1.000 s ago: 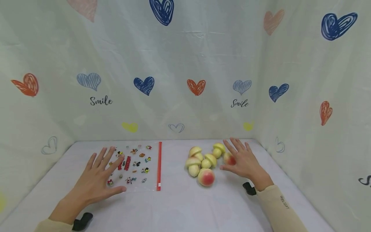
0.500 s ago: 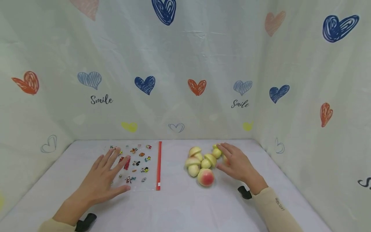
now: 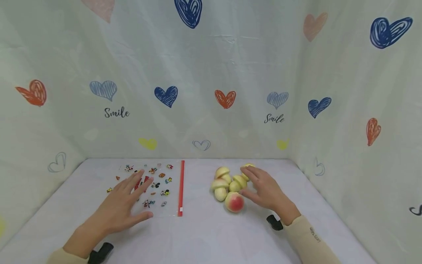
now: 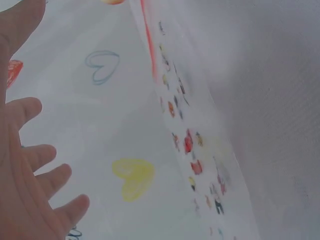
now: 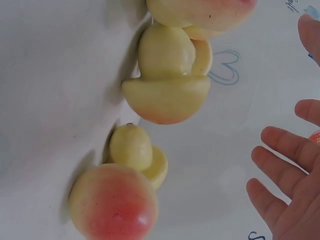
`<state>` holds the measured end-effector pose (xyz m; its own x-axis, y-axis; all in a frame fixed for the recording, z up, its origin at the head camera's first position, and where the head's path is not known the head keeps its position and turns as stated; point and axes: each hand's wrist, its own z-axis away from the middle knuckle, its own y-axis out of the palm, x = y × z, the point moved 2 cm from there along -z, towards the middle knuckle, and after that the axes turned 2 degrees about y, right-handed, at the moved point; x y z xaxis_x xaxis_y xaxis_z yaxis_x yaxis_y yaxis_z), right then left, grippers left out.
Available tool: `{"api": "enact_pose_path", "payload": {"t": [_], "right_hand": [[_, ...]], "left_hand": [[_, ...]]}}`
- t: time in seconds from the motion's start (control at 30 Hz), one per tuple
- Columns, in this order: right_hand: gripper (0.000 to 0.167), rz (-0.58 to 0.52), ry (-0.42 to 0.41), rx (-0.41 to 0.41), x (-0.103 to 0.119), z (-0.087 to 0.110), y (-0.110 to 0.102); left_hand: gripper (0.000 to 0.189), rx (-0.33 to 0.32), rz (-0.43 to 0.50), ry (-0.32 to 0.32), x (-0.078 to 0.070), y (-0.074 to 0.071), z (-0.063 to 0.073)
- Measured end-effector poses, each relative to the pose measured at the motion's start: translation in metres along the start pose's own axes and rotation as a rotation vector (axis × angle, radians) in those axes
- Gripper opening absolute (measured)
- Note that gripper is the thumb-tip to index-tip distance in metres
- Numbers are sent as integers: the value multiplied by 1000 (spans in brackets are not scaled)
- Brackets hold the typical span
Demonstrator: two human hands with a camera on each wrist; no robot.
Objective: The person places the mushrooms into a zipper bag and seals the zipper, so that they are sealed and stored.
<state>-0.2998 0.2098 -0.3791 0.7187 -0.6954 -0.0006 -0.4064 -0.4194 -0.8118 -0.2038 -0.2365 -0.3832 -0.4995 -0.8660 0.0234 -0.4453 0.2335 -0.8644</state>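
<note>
My left hand (image 3: 120, 205), fingers spread and holding nothing, hovers over the clear zip bag (image 3: 181, 189), which lies flat with small cartoon prints and a red zip strip. In the left wrist view the same bag (image 4: 188, 142) is seen at a low angle, below the palm. My right hand (image 3: 265, 189) is above the right side of a cluster of pale yellow mushroom-shaped pieces (image 3: 220, 190), also holding nothing. A round peach-coloured piece (image 3: 234, 202) sits at the front of the cluster. Another round red-blushed piece (image 5: 114, 202) shows in the right wrist view; the hand covers it in the head view.
A white cloth covers the table (image 3: 204, 238). Behind and on both sides hangs a pale curtain (image 3: 197, 55) printed with hearts and "Smile". A black wrist mount (image 3: 100, 253) sits under the left wrist, another (image 3: 274, 222) under the right.
My left hand has shifted a little right over the bag. My right hand has moved left over the cluster, its fingers closer together. The bag and the pieces have stayed in place.
</note>
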Motion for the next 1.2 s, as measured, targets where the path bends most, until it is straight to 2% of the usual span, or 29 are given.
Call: {"api": "enact_pose_path", "payload": {"t": [0.33,0.7,0.87,0.97,1.2], "right_hand": [[71,-5,-29,18,12,-3,9],[67,-49,30,109,32,-18,18],[68,-60,63,193,43,-29,27],[67,-52,42,217,49,-36,32],[65,-63,-4,187,59,-53,42]], "left_hand": [[92,47,47,-26,-9,6,-3],[90,57,75,34,-14,19,-15],[89,65,82,31,-16,25,-20],[89,82,92,17,-16,29,-23],[89,105,96,-1,-12,32,-29]]}}
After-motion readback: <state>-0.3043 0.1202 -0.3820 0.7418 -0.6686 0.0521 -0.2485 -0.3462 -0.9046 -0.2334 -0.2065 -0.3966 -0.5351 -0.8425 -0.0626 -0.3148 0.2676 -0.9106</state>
